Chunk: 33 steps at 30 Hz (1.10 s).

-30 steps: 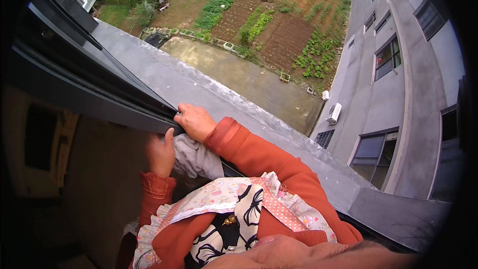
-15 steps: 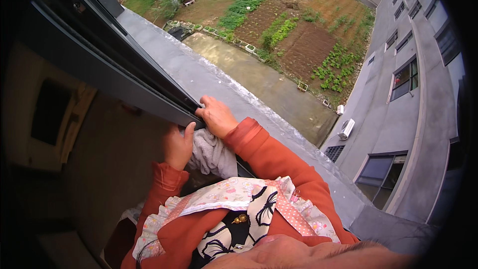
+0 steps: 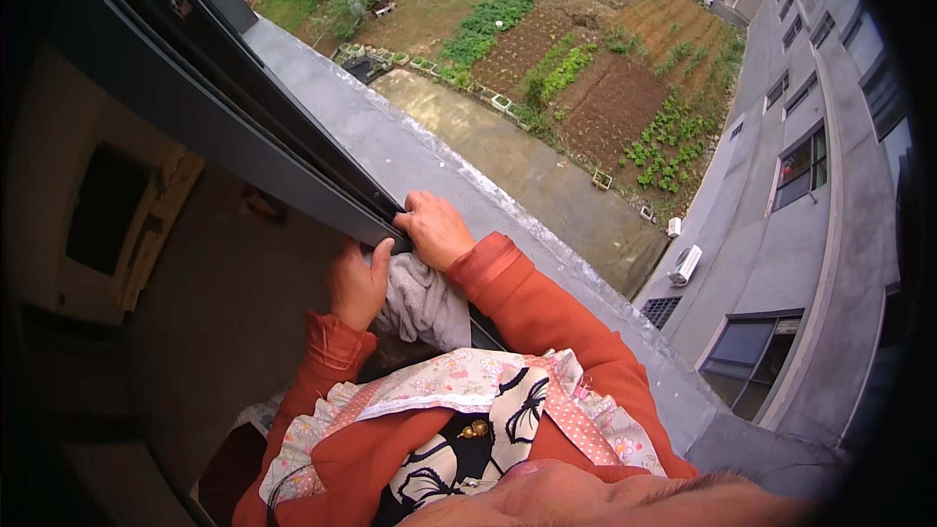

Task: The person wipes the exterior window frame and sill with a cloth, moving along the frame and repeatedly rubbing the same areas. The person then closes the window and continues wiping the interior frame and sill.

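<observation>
From up here I see mostly the drop outside: a grey concrete ledge (image 3: 547, 234) runs under the window, with garden plots (image 3: 586, 88) and a neighbouring building (image 3: 830, 185) far below. Closer in, the dark window frame (image 3: 244, 137) cuts diagonally across the view, and both my hands meet at its near end. My right hand (image 3: 434, 229) lies on the outer side of the frame, fingers curled narrow over the track and pressing down on a pale grey cloth (image 3: 420, 303). My left hand (image 3: 356, 283) sits just beside it on the inner side, thumb raised against the frame edge, the other fingers closed loosely; I cannot tell whether it grips the cloth or only braces against the frame. The cloth is bunched between and under the two hands, hanging down toward my patterned apron (image 3: 468, 400). Judging progress: the wiping looks to be at the near end of the track only. I can see no clear difference between wiped and unwiped stretches, so the long run of frame toward the upper left counts, by my reckoning, as not yet covered.
</observation>
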Each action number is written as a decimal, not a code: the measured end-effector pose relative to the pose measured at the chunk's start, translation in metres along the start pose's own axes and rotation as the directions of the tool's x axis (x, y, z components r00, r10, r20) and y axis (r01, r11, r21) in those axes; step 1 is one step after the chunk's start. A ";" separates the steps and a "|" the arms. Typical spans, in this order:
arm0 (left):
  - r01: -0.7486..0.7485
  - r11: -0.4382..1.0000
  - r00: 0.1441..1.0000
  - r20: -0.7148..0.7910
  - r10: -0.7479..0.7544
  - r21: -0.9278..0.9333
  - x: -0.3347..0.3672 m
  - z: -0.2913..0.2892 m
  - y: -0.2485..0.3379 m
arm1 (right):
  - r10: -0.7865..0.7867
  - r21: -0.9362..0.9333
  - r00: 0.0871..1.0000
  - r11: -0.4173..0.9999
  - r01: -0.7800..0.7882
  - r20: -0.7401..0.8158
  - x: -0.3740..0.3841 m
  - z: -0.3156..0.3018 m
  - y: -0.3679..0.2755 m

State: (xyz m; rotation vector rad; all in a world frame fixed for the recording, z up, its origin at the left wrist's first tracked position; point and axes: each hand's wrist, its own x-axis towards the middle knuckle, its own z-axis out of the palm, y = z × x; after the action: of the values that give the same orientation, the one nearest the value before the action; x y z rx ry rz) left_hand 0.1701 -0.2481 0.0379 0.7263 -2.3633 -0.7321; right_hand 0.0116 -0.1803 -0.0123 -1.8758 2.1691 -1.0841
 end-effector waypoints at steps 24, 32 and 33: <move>0.000 1.000 1.000 -0.001 0.000 -0.009 0.000 0.001 0.004 | -0.086 -0.066 0.996 0.994 0.084 -0.029 0.012 -0.003 0.000; -0.031 0.999 0.999 -0.034 0.031 0.006 0.001 0.003 -0.001 | -0.119 -0.084 0.993 0.990 0.116 -0.021 0.014 0.001 0.004; -0.045 0.999 0.998 -0.042 0.046 0.015 0.002 0.002 0.000 | -0.116 -0.081 0.993 0.990 0.116 0.007 0.013 -0.002 0.003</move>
State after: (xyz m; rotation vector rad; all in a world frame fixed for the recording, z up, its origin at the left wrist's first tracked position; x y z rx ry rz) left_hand 0.1675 -0.2483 0.0369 0.6852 -2.3413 -0.6745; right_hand 0.0048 -0.1911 -0.0074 -2.0607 2.1582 -1.0256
